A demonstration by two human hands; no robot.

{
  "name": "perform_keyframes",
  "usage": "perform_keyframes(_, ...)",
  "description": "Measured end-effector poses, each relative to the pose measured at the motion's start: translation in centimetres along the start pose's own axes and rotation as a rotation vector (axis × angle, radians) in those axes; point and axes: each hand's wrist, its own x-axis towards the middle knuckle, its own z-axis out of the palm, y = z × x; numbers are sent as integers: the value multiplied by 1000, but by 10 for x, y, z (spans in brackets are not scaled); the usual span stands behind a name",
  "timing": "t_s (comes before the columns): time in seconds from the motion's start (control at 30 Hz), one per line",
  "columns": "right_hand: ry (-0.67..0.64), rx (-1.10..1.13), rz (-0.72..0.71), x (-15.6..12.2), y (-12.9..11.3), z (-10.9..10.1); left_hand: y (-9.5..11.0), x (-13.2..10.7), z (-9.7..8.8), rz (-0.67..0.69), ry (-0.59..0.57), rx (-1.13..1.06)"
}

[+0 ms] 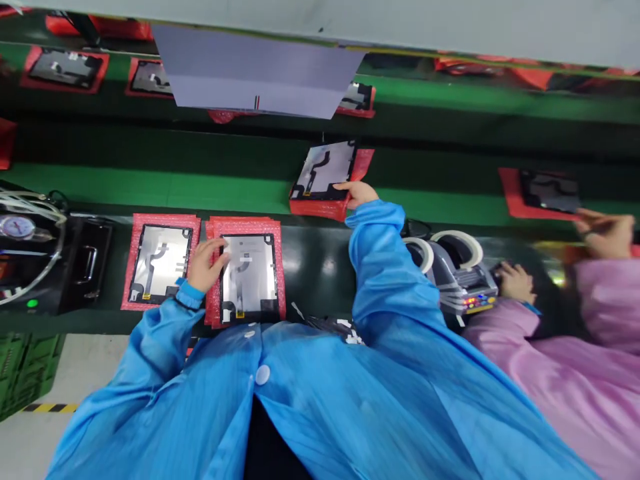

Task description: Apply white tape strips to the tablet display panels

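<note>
My left hand (pixel 206 265) lies with spread fingers on the left edge of a grey panel (pixel 249 275), which rests on a stack of red bubble-wrap sheets (pixel 246 225) in front of me. Beside it on the left sits a second grey panel (pixel 161 262) on its own red sheet. My right hand (pixel 356 194) reaches out to the green conveyor belt (pixel 200 190) and grips the near edge of a third panel on red wrap (pixel 327 173), which is tilted up off the belt.
A tape dispenser with two rolls (pixel 457 267) stands to the right. A person in a pink coat (pixel 575 347) works there, one hand (pixel 603 233) at a dark panel on red wrap (pixel 543 192). A gauge and black box (pixel 30 257) sit at left. More panels ride the far belt (pixel 65 68).
</note>
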Motion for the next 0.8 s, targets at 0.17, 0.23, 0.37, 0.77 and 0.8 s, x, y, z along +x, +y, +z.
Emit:
perform_keyframes(0.17,-230,292,187,-100,16,29,32,39,29,-325,-112,-488)
perform_keyframes(0.23,-339,346,204,-143,37,44,35,41,30,-373,-179,-661)
perform_keyframes(0.37,-476,362,244,-202,79,76,19,10,12,-487,-170,-702)
perform_keyframes(0.77,415,-171,170,-255,145,14,5,-29,-15,-528,-173,54)
perform_keyframes(0.8,569,-49,227,-261,151,-4,3,-26,-17,-460,-154,116)
